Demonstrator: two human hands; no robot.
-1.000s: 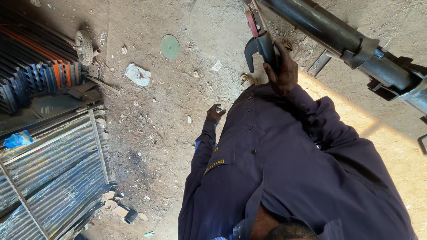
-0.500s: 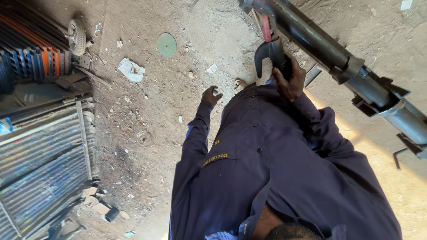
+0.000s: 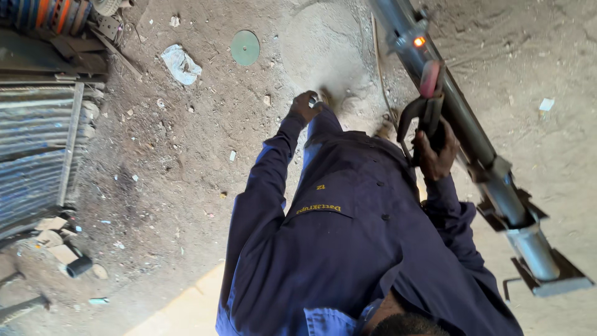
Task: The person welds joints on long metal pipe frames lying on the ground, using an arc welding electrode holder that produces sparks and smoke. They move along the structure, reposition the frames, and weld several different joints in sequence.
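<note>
I look down my own body in dark blue coveralls (image 3: 348, 236). My right hand (image 3: 435, 155) grips a dark curved clamp tool (image 3: 423, 112) with a red part, held against a long grey metal pipe (image 3: 472, 143) that runs diagonally across the right side. A small orange glow (image 3: 418, 42) shows on the pipe above the tool. My left hand (image 3: 305, 104) hangs at the end of a straight arm beside my leg, fingers curled, with nothing seen in it, over the dirt ground.
A green disc (image 3: 245, 47) and a crumpled white scrap (image 3: 180, 63) lie on the dirt. Corrugated metal sheets (image 3: 37, 149) and stacked bars (image 3: 50, 12) fill the left side. A short black tube (image 3: 79, 266) lies lower left. The pipe ends in a flat foot plate (image 3: 553, 283).
The view has swung, so the pipe now sits lower and further right. My right hand and the tool stay on the pipe. An orange glow now shows on it.
</note>
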